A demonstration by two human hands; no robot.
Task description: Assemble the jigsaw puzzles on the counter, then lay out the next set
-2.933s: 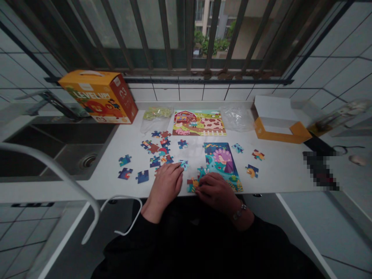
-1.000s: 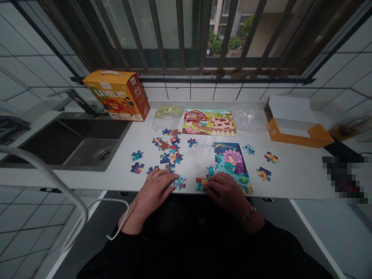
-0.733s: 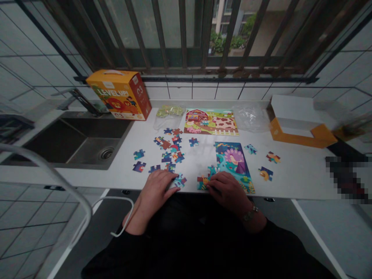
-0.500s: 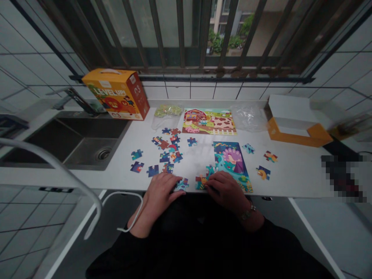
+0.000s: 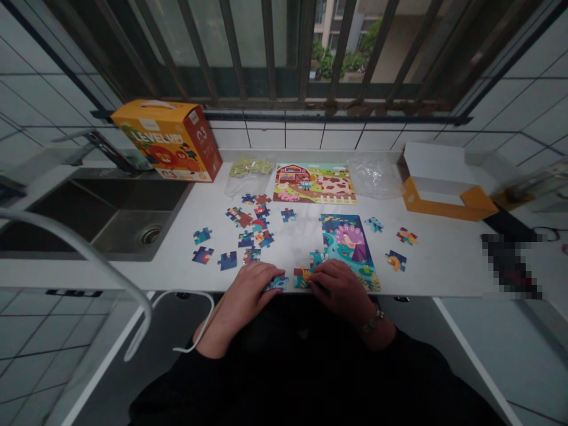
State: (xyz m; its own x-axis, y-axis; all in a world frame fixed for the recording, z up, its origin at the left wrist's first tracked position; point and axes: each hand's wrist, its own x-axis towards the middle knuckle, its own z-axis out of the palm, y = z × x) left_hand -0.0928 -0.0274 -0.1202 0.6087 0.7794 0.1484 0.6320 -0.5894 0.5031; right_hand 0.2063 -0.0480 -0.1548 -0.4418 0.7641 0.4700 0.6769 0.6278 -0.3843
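We judge the puzzle [image 5: 349, 239] only partly built: its peacock section lies joined, while its lower left side steps outward unevenly, so more seems due there. Our left hand [image 5: 262, 286], left of the puzzle's lower corner, has thumb and fingers closed around a light-blue piece [image 5: 279, 282], apart from the joined part. Our right hand [image 5: 326, 277] rests half curled on the puzzle's lower left, touching the flower piece [image 5: 303, 276]; we cannot tell whether it grips anything, or whether that piece is locked in. Much remains loose: a cluster [image 5: 244, 219] well left of the puzzle, a few stray pieces about it, and three singles [image 5: 407, 236] to the puzzle's right.
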